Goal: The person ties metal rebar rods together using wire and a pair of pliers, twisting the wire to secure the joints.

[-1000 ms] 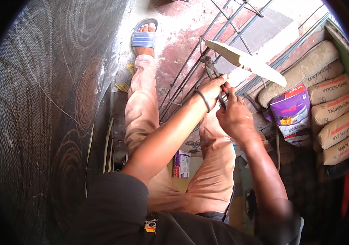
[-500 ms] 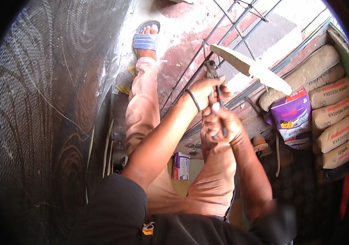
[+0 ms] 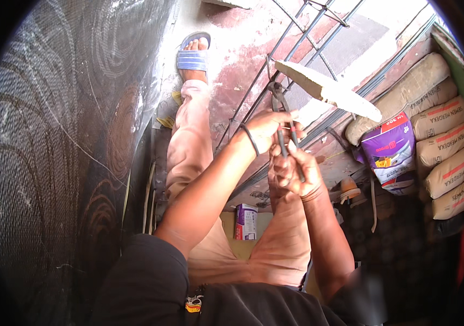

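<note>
My right hand (image 3: 303, 173) is closed round the lower handles of a pair of end-cutting pincers (image 3: 282, 99) with dark handles and red bands. The handles stand somewhat apart. My left hand (image 3: 264, 129), a dark band on its wrist, is curled round the upper part of the same handles, its fingers partly hidden. Pointing away from me, the pincers' head lies beside a rod of the steel rebar cage (image 3: 310, 38). Whether the jaws touch a wire or the rod is too small to tell. A long pale board (image 3: 324, 87) lies across the cage just right of the jaws.
Tan cement bags (image 3: 446, 145) are stacked at the right, beside a purple and white bag (image 3: 388, 149). Dark mesh sheeting (image 3: 63, 136) hangs along the left. My sandalled foot (image 3: 193, 57) rests on the floor ahead. A purple and white box (image 3: 246, 221) sits between my legs.
The pincers' handles have spread apart. My right hand has shifted slightly right and down, and my left hand slightly left, both still at the tool.
</note>
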Demonstrator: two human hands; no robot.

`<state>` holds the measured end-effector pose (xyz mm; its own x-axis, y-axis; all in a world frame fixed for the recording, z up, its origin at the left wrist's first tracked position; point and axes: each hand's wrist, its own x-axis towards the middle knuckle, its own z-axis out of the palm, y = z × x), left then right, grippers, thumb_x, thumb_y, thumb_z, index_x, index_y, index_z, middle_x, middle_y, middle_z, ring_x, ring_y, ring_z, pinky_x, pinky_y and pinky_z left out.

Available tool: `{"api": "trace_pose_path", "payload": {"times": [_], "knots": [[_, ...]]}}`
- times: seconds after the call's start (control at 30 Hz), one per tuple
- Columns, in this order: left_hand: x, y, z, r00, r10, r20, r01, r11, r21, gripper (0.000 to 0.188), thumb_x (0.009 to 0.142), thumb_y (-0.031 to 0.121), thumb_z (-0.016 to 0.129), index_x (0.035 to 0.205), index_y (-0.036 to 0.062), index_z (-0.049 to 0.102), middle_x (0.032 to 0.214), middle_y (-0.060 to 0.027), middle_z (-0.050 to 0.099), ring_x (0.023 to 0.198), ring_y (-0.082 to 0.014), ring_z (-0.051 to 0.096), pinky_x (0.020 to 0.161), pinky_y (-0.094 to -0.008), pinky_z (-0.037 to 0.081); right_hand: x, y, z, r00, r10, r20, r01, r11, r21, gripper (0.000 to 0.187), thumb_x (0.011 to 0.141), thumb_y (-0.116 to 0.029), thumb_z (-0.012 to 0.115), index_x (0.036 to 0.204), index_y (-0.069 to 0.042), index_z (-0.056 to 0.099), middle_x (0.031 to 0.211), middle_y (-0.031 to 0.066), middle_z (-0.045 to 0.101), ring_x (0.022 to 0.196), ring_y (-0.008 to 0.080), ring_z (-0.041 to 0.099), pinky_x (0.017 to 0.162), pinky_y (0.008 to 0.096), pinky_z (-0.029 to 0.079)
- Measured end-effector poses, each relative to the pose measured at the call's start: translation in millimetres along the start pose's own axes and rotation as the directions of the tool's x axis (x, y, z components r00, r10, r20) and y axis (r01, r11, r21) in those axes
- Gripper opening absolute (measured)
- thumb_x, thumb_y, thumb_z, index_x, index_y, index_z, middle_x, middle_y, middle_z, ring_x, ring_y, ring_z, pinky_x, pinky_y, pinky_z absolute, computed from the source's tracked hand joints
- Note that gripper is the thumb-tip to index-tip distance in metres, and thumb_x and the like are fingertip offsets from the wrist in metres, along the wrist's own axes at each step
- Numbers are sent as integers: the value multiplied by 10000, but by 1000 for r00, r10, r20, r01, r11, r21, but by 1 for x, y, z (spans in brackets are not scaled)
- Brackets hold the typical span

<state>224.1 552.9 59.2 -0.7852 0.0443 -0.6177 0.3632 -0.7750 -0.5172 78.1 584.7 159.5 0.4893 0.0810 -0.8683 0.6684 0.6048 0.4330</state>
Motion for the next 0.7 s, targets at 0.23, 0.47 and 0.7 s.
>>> {"api": "trace_pose_path", "payload": {"times": [0.23, 0.47, 0.7], "knots": [[15, -18, 14, 889, 188, -417, -163, 982, 93, 160, 975, 159, 529, 913, 12, 536, 842, -113, 615, 775, -225, 645, 692, -371, 559, 7, 29, 28, 613, -787, 71, -299, -314, -901, 441, 825, -111, 586, 1213, 82, 510, 1059, 250, 606, 990, 383, 617, 866, 423, 502], [29, -28, 14, 865, 367, -341, -309, 927, 214, 155, 884, 158, 655, 818, 26, 610, 721, -46, 599, 637, -136, 565, 597, -297, 491, 15, -4, 6, 606, -794, -53, -449, -285, -847, 187, 931, -175, 518, 999, -13, 583, 934, 235, 654, 796, 371, 664, 724, 504, 511], [21, -6, 10, 955, 81, -285, -91, 996, -24, 231, 903, 241, 662, 892, 15, 614, 816, -93, 647, 707, -206, 633, 628, -344, 538, 14, 12, -16, 995, -56, -86, 46, 992, -114, 329, 929, -304, 614, 1054, -4, 567, 735, 51, 554, 563, 182, 555, 476, 346, 500]]}}
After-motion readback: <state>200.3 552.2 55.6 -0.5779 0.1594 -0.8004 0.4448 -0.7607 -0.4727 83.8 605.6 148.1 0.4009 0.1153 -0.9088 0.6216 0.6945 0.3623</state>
